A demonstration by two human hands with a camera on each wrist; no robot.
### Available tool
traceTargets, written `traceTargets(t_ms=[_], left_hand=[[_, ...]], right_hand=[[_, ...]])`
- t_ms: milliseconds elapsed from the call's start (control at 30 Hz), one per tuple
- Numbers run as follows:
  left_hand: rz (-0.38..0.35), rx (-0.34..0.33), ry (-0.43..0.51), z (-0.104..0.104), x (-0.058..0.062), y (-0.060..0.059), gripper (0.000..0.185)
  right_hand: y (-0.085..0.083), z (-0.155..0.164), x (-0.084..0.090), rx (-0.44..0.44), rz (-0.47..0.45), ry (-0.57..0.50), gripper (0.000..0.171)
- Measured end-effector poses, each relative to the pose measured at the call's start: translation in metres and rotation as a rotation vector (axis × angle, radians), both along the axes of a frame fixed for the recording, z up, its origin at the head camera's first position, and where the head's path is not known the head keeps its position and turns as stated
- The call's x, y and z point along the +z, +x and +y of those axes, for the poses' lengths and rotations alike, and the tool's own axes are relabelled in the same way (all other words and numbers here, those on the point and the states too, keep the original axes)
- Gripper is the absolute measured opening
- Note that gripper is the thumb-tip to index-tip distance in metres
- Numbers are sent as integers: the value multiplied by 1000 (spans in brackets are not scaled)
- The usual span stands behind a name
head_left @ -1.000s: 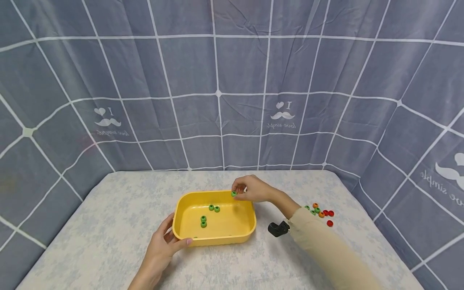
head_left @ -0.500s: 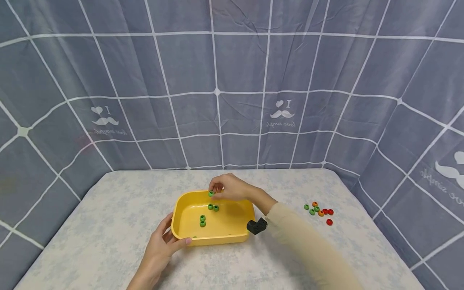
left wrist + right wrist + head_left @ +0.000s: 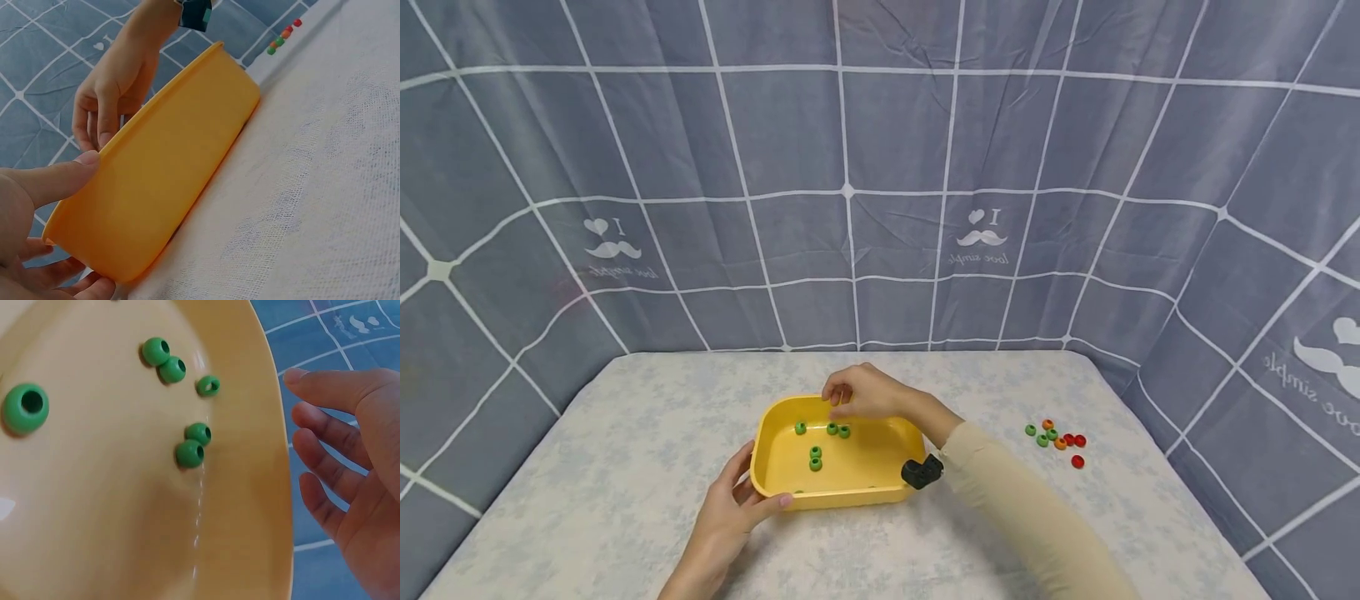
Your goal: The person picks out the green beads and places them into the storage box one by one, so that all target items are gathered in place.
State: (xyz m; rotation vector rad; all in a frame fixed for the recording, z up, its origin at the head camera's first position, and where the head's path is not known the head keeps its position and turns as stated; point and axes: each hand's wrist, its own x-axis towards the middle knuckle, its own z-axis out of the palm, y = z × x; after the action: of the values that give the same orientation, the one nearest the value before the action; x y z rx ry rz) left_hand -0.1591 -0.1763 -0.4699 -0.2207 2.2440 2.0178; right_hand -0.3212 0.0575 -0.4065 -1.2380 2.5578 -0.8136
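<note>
Hovering empty with fingers loosely apart, the right hand [image 3: 863,393] hangs above small green beads [image 3: 815,458]: light, hard, roll-prone, best pinched across their sides; the left hand [image 3: 735,508] clamps the stiff yellow tray [image 3: 850,492].

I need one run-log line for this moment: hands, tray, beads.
left hand: grips yellow tray rim | right hand: fingers loose, holds nothing, over tray | green beads: in tray | mixed beads: on table, right

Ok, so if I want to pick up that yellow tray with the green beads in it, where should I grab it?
Probably by the raised rim of the yellow tray, at its two short ends, coming in from the sides. The walls stand up and the lip curls out, so thumbs can hook over it, as the left hand does at the near left corner. Lifted level, the green beads should stay in.
</note>
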Motion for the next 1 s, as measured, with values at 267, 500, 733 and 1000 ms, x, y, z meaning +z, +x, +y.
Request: traceTargets(t_ms=[267,500,733,1000], left_hand=[[-15,-5,2,0,-1,2,117],[-17,-7,3,0,0,3,117],[-18,-7,-12,-1,1,4,118],[-6,-18,-31,-2,3,4,118]], right_hand=[[1,21,-1,-41,7,7,20],[0,44,-1,-71,9,-2,18],[1,70,7,-91,11,-25,18],[4,112,11,-161,1,-70,15]])
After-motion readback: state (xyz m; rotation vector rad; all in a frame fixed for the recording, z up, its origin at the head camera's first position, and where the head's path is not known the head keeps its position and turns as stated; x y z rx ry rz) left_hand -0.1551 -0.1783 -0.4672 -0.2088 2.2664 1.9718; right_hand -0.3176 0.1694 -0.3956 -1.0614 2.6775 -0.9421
